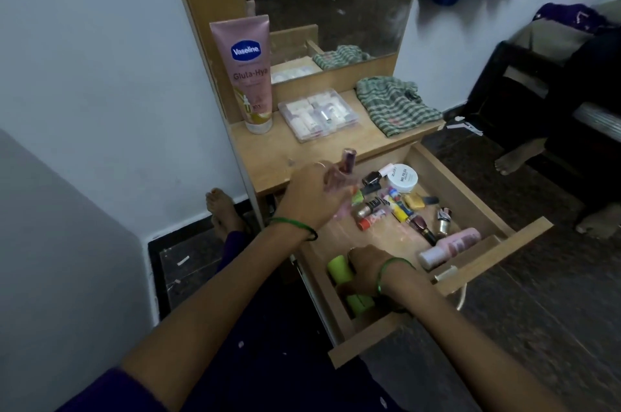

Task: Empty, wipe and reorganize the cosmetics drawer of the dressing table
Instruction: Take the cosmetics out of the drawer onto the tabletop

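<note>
My left hand point(314, 196) pinches a small glass perfume bottle point(112, 164) over the open drawer point(470, 196), light but slippery and breakable, best held round its body, while my right hand point(366, 272) curls around a light, stiff green tube point(341, 272) inside.

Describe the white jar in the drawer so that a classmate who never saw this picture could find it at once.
Start at the open drawer under the tabletop. Look to its far end, just below the tabletop's edge, right of the left hand. The white jar lies there: the only wide, round, flat-lidded thing, with dark print on top, among slim bottles and tubes.
</note>
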